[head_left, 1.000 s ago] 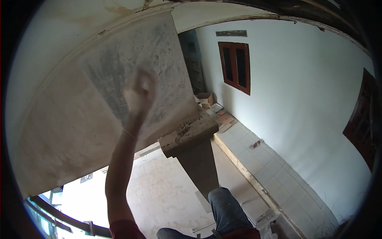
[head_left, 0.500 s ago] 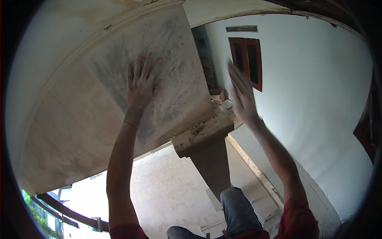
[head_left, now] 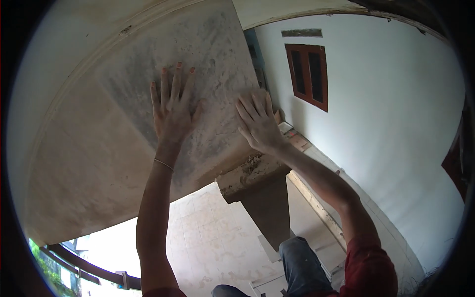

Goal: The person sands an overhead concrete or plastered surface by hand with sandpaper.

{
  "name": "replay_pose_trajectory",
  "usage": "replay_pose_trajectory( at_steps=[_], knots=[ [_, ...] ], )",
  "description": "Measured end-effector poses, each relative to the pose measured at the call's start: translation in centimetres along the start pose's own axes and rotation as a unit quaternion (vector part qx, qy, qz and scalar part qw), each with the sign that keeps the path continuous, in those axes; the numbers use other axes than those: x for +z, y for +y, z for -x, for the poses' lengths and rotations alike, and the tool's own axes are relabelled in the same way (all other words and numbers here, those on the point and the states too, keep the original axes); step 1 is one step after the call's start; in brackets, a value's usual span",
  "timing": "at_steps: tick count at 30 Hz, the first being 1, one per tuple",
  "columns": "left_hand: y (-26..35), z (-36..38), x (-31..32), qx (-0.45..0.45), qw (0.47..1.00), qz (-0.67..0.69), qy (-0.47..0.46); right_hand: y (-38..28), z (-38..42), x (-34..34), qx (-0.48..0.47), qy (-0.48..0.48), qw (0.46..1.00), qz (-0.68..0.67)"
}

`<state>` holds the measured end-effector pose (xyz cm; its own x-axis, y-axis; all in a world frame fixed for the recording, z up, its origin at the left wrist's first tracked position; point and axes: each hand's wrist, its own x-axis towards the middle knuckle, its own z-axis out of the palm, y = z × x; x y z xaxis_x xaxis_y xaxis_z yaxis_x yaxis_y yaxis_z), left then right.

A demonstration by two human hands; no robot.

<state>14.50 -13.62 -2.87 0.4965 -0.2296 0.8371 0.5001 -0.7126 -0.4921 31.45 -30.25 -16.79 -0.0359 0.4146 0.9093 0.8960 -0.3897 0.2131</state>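
My left hand (head_left: 172, 116) lies flat with fingers spread on a plastered panel (head_left: 123, 44), over a grey, smudged patch. A thin band circles that wrist. My right hand (head_left: 260, 123) is at the panel's right edge, its palm turned to the surface and its fingers stretched out. Motion smears those fingertips, and I cannot make out anything held under them. Below the right hand, a stepped plaster ledge (head_left: 252, 173) with crumbly, rough material on top juts from the panel's lower corner.
At right stands a pale wall (head_left: 381, 99) with a red-brown shuttered window (head_left: 309, 76). Far below lies a tiled floor (head_left: 208, 232). My bent knee (head_left: 302, 262) is near the bottom, a dark curved railing (head_left: 94, 270) at lower left. A wooden beam (head_left: 316, 208) runs below my right forearm.
My right hand has moved left, from in front of the pale wall onto the panel's right edge. My left hand stays on the panel, slightly shifted left, and the view has tilted a little.
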Motion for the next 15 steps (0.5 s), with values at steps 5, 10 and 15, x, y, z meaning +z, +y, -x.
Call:
replay_pose_trajectory(
  at_steps=[5,10,15],
  knots=[
    [0.0,0.0,0.2,-0.003,1.000,-0.003,0.008,3.0,-17.0,-4.0,-0.002,0.173,0.975,0.139],
    [-0.1,0.0,0.5,-0.008,1.000,-0.004,0.010,2.6,-12.8,-3.7,-0.047,0.120,0.971,0.200],
    [0.2,0.2,0.6,-0.030,0.996,0.060,0.058,-0.4,0.5,0.3,0.013,0.016,1.000,0.011]
  ],
)
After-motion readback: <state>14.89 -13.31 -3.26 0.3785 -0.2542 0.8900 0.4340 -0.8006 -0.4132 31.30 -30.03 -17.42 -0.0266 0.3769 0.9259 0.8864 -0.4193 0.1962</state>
